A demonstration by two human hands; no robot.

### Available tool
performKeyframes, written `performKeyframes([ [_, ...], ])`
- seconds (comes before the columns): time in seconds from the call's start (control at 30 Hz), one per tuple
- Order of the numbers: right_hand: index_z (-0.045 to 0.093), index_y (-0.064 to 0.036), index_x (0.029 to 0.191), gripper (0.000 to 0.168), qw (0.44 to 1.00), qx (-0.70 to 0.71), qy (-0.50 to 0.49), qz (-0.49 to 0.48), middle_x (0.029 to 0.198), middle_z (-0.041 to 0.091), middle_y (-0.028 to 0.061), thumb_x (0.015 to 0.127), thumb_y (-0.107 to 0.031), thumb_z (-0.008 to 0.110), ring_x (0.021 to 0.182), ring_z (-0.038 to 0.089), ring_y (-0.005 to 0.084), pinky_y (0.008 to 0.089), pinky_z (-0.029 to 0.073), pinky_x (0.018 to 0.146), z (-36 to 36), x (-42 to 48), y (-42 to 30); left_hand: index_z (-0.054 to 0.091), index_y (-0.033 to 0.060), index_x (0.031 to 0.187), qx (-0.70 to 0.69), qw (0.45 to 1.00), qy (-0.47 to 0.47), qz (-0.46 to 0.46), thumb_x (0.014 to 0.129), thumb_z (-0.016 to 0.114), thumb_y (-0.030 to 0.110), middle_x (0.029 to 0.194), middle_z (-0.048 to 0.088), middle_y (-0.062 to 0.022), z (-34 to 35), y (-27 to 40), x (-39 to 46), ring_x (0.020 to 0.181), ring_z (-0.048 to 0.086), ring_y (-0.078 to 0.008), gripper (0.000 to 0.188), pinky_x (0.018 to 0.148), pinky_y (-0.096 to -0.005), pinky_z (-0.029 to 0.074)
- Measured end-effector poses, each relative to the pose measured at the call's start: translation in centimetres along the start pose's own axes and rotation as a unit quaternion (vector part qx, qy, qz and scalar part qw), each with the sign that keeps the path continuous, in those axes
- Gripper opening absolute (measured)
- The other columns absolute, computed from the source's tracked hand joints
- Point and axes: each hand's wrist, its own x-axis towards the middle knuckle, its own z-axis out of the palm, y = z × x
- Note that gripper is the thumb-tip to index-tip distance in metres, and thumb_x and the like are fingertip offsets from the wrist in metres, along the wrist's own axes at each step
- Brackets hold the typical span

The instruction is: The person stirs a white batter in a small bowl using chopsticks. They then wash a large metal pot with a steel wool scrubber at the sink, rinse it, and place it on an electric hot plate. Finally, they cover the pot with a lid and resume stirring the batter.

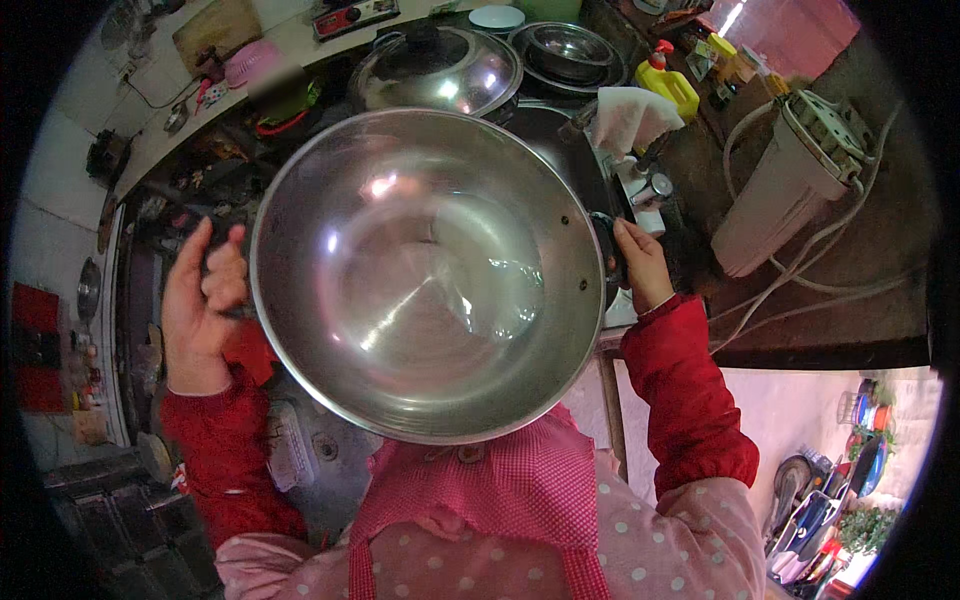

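A large steel wok (420, 360) with some water in it fills the middle of the view, its inside facing the camera. My right hand (643, 262) is closed on its dark handle (609, 247) at the right rim. My left hand (206, 300) is raised just left of the wok, thumb up and fingers curled; whether it touches anything on that side is not plain. Behind the wok stands a lidded steel pan (450, 71). A white cloth (634, 120) hangs over the faucet (651, 189) beyond my right hand.
Stacked metal basins (574, 56) and a yellow spray bottle (667, 90) stand at the back. A water filter housing (780, 187) with loose hoses (825, 232) lies on the right counter (847, 322). A pink basket (251, 64) is on the ledge at the back left.
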Motion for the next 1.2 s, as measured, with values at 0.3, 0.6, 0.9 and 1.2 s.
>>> performKeyframes([
  [0.3,0.055,-0.006,0.099,0.029,0.906,0.195,-0.086,0.365,0.081,0.06,0.0088,0.088,-0.032,0.05,0.058,0.058,0.02,0.0287,0.047,0.042,1.5,-3.9,12.1,0.049,-0.0032,0.093,0.343,0.918,-0.189,0.061,0.086,0.055,0.012,0.078,0.056,-0.0116,17.3,-2.0,9.2,0.067,0.055,-0.0191,0.018,0.057,-0.0267,0.045],
  [0.6,0.051,-0.001,0.115,0.038,0.816,0.38,-0.172,0.399,0.106,0.06,0.0141,0.096,-0.03,0.034,0.085,0.059,0.0272,0.0379,0.048,0.075,7.4,-7.0,20.0,0.052,-0.0045,0.088,0.421,0.893,-0.158,-0.004,0.085,0.056,0.013,0.075,0.059,-0.013,24.8,-9.7,16.3,0.065,0.06,-0.0212,0.019,0.057,-0.0277,0.052],
  [0.9,0.054,-0.006,0.109,0.036,0.783,0.427,-0.122,0.436,0.089,0.065,0.0083,0.095,-0.034,0.037,0.064,0.06,0.0213,0.0336,0.049,0.053,9.7,-7.2,17.3,0.058,-0.0005,0.089,0.503,0.811,-0.274,-0.121,0.082,0.059,0.018,0.082,0.066,-0.0133,27.3,-9.7,16.6,0.072,0.063,-0.0206,0.02,0.067,-0.0298,0.051],
  [1.2,0.052,-0.005,0.107,0.037,0.935,0.16,-0.147,0.279,0.082,0.062,0.0142,0.089,-0.036,0.042,0.049,0.06,0.0252,0.0302,0.042,0.033,2.5,-2.3,13.6,0.045,-0.0046,0.101,0.301,0.941,-0.148,-0.054,0.089,0.054,0.015,0.082,0.051,-0.0085,21.4,-4.3,7.1,0.059,0.04,-0.01,0.024,0.05,-0.0205,0.038],
])
